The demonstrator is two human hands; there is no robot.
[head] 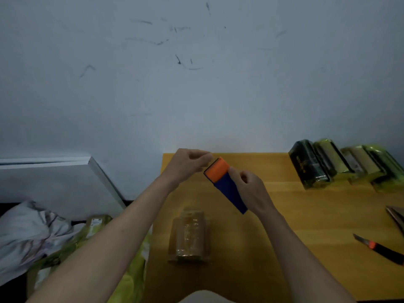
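Left hand (190, 165): hangs in the air over the back of the worktop (306, 215), fingers curled, tips pinched close, right next to the orange end of the orange and blue box (223, 182). Cannot tell if touching it or pinching anything. Box up in the air between both hands, tilted, orange end up and away, blue end down. Right hand (251, 189): grips the blue part, fingers wrapped round it.

Far left, off the worktop: crumpled grey cloth (28, 232), then a yellow-green bag (135, 259). Flat on the worktop below the box: brown packet (190, 237) in clear wrap. Back right: row of shiny green packs (341, 165). Near the right edge: cutter knife (378, 248), well apart from both hands.
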